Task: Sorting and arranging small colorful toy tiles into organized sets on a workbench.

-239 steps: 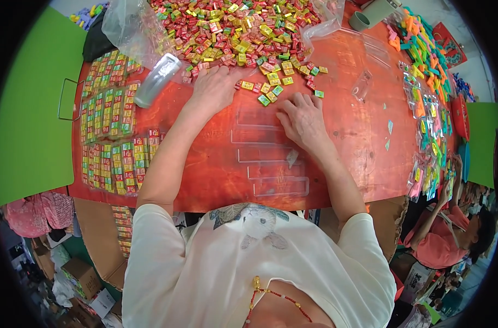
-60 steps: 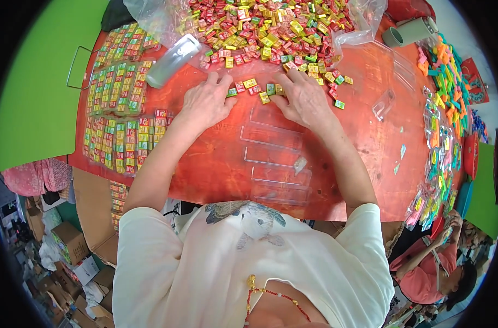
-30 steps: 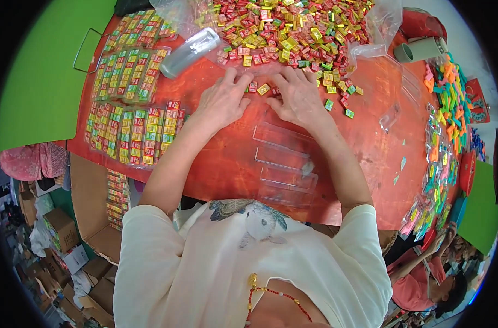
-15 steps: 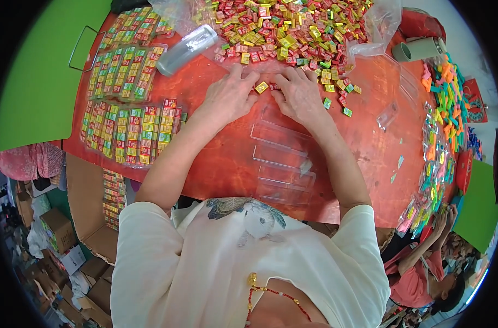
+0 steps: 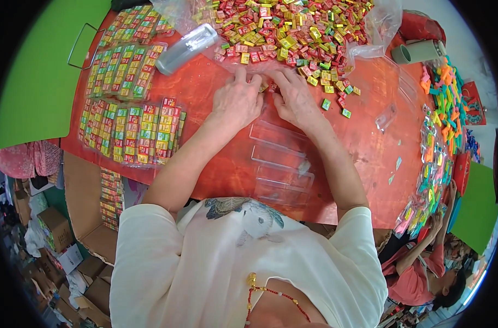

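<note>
Small blocks (image 5: 284, 41), illegibly printed, left hand (image 5: 238, 101) beside right hand (image 5: 298, 100), fingers (image 5: 241, 76) curled, cannot tell whether pinching

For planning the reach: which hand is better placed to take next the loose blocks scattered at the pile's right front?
Probably the right hand: the loose blocks lie just to its right, while the left hand is farther left.
</note>
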`<control>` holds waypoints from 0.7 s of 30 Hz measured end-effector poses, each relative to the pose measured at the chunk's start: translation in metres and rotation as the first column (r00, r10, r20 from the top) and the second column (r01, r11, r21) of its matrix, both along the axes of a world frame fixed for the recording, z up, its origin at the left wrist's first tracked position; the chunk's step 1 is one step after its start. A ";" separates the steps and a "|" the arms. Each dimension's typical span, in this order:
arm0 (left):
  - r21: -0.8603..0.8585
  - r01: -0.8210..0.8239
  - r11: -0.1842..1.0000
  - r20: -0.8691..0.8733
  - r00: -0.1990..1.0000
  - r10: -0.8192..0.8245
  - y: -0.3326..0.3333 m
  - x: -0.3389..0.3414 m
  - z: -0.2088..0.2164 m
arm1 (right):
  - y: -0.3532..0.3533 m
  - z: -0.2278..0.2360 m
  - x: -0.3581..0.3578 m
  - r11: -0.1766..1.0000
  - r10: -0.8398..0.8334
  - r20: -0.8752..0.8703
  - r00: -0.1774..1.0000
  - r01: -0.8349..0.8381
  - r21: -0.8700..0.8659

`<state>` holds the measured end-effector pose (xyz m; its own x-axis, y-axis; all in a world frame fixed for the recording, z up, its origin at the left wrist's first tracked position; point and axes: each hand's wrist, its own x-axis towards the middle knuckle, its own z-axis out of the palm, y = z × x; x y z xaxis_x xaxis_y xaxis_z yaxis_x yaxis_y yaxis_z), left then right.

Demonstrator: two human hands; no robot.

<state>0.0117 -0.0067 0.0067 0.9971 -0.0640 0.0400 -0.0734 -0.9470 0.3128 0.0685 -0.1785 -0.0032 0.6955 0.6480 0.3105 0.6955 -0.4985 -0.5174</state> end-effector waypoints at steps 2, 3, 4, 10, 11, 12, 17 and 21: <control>-0.018 -0.001 1.000 -0.021 1.000 0.001 0.000 -0.003 0.006 | -0.001 0.004 -0.002 0.999 0.000 0.022 1.000 -0.001 0.036; -0.036 -0.001 0.999 -0.039 0.999 -0.001 0.001 -0.003 0.009 | -0.002 0.007 -0.004 0.997 -0.002 0.046 0.999 -0.001 0.073; -0.039 -0.001 0.999 -0.040 0.999 0.000 0.003 -0.004 0.013 | -0.006 0.011 -0.005 0.997 -0.002 0.044 0.999 -0.001 0.071; -0.020 0.073 0.997 -0.120 0.990 -0.075 0.018 -0.002 0.016 | -0.033 0.016 -0.009 0.983 -0.071 0.160 0.985 0.096 -0.155; -0.014 0.077 0.997 -0.132 0.988 -0.078 0.017 0.000 0.017 | -0.032 0.016 -0.009 0.983 -0.073 0.162 0.984 0.099 -0.157; -0.007 0.079 0.997 -0.143 0.986 -0.079 0.016 0.001 0.018 | -0.030 0.015 -0.010 0.979 -0.063 0.167 0.984 0.094 -0.183; -0.001 0.095 0.996 -0.129 0.987 -0.094 0.019 0.003 0.012 | -0.032 0.014 -0.006 0.969 -0.046 0.139 0.989 0.078 -0.234; 0.107 0.105 0.989 -0.016 0.994 -0.104 0.018 0.004 0.018 | -0.035 0.004 0.002 0.962 -0.091 0.174 0.981 0.131 -0.239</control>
